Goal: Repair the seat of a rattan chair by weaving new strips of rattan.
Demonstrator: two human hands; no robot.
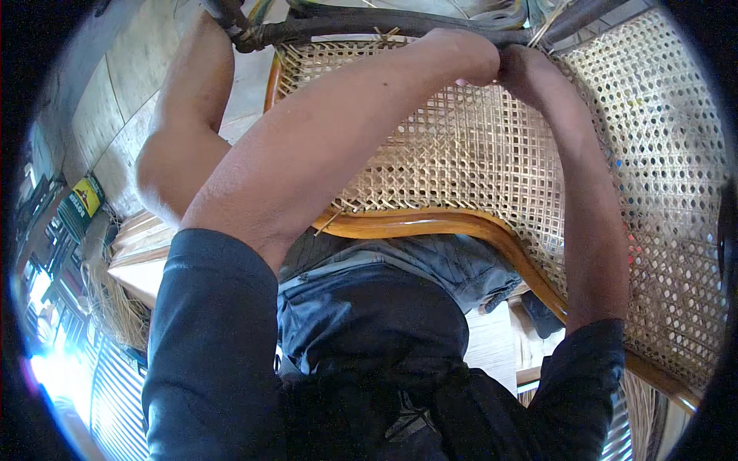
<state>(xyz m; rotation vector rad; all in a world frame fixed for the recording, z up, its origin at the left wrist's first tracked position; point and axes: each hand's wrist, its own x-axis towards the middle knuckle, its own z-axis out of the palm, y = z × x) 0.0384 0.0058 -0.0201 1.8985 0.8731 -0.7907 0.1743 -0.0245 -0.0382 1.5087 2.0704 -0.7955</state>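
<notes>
A woven cane chair panel [461, 154] with an orange-brown wooden frame [430, 224] lies across my lap. At its far edge runs a dark curved rattan bar [346, 27]. My left hand [469, 58] is closed at that far edge, pressed against the weave just under the bar. My right hand [530, 69] sits right beside it, touching it, fingers curled at the same spot. A thin pale cane strip [550, 27] sticks up from between the hands past the bar. What the fingers pinch is hidden by the knuckles.
My bare knee [188, 131] rises at the left over a tiled floor [131, 69]. Loose pale cane strands [115, 307] lie on a wooden bench [142, 253] at the lower left. A yellow and green box [83, 201] stands near the left rim.
</notes>
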